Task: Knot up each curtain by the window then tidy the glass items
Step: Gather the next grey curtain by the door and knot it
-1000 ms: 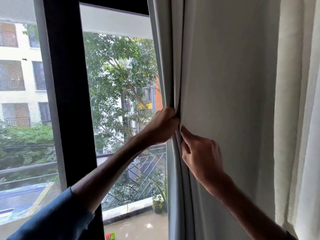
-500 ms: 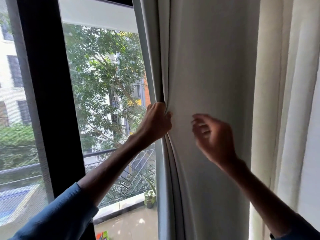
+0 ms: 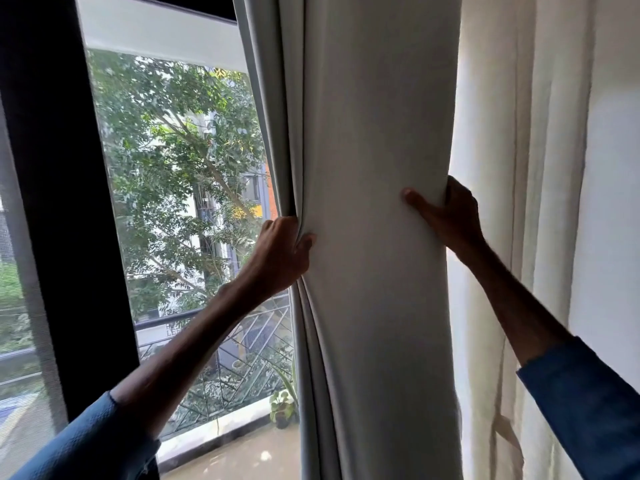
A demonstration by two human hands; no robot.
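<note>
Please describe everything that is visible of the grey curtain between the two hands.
The grey curtain is pale, thick, opaque cloth hanging upright beside the window glass, folded along its left edge, smooth in front, not yet knotted. The left hand grips the folded left edge; the right hand grips the right edge, thumb in front.

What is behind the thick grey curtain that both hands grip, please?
A sheer cream curtain shows past the right edge of the thick grey curtain. The right hand curls its fingers behind that edge, mostly hidden. Anything directly behind the fabric is covered.
</note>
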